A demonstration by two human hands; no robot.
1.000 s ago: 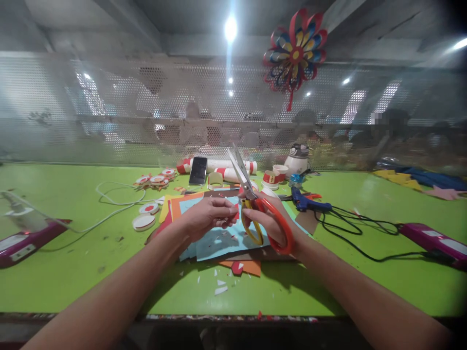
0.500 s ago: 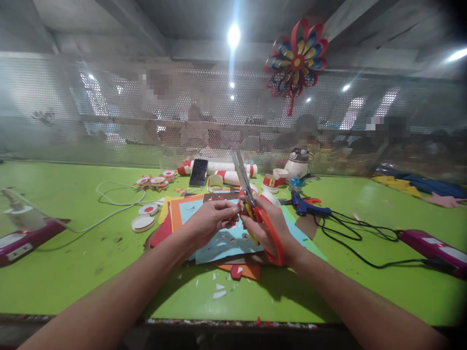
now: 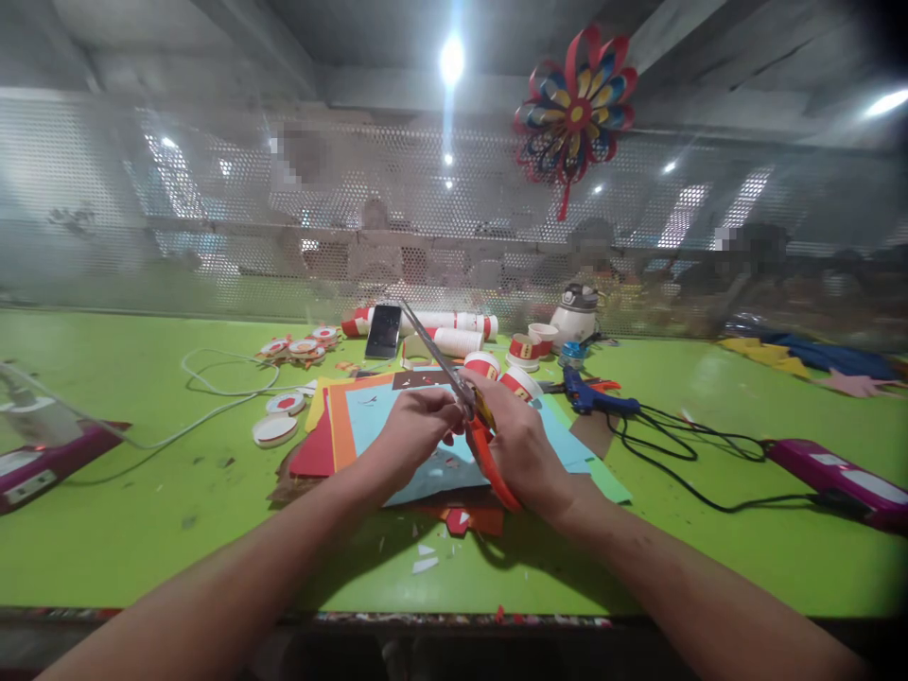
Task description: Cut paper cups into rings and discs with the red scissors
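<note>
My right hand (image 3: 529, 440) is closed round the orange-red handles of a pair of scissors (image 3: 434, 348), whose long metal blades point up and to the left. Just left of the pivot, the fingers of my left hand (image 3: 418, 430) are pinched together on a small red piece (image 3: 448, 438), mostly hidden by the fingers. Both hands are over a stack of coloured paper with a light blue sheet (image 3: 418, 487) on top. Little paper scraps (image 3: 426, 566) lie on that sheet and on the green table (image 3: 213, 558) in front of it.
Behind the stack are red-and-white paper cups (image 3: 523, 352), a phone (image 3: 384, 331) and rolls of stacked cups. A blue glue gun (image 3: 600, 397) with a black cable lies at right. Purple power strips (image 3: 841, 478) sit at both sides. White round pieces (image 3: 275, 430) lie left.
The scissors have swung leftward, their blades now tilting lower over the left hand. My right hand has turned with them. The red piece shows less between my left fingers.
</note>
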